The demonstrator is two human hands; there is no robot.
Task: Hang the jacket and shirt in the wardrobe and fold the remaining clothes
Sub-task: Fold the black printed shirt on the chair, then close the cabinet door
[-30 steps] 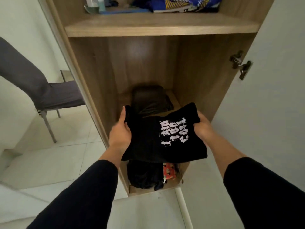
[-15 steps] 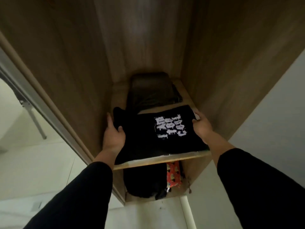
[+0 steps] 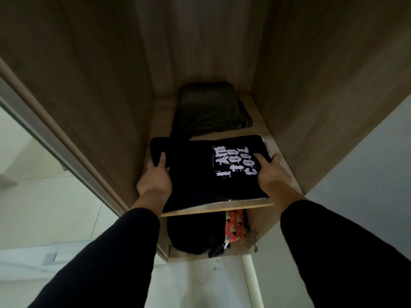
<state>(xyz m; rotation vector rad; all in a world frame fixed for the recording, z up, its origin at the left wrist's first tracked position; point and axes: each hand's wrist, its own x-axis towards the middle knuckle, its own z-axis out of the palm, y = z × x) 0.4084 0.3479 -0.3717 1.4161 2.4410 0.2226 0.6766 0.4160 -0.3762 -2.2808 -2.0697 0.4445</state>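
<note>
A: Folded black T-shirt point(image 3: 200, 172) flat on the wardrobe shelf point(image 3: 222, 206), centre of frame, white print toward the right. Front edge about flush with the shelf lip.

B: Hands?

A: One at each short end. Left hand point(image 3: 155, 176) at the garment's left edge, centre-left of frame, thumb lying on top of the cloth, other fingers hidden at or under the edge. Right hand point(image 3: 272, 172) at the right edge, centre-right, fingers fairly straight and resting on the cloth beside the print. Neither clearly clenched; looks like a light hold on the left, a flat press on the right.

B: Long axis?

A: Left to right across the frame, parallel to the shelf lip. Both hands about equally near, each touching its own end, so no reach needed.

B: Anything behind?

A: Folded dark olive garment point(image 3: 209, 110) further back on the same shelf, upper centre, its front edge just beside or slightly under the black shirt's back edge; hard to tell which in the dim light. Below the shelf, lower centre: a dark bundle point(image 3: 193, 236) and a red patterned item point(image 3: 234, 225).

B: Next move, likely?

A: Probably sliding both hands out sideways and toward the bottom of the frame without dragging the fold open. Left fingers possibly under the cloth, so more risk of rumpling on that side.
</note>
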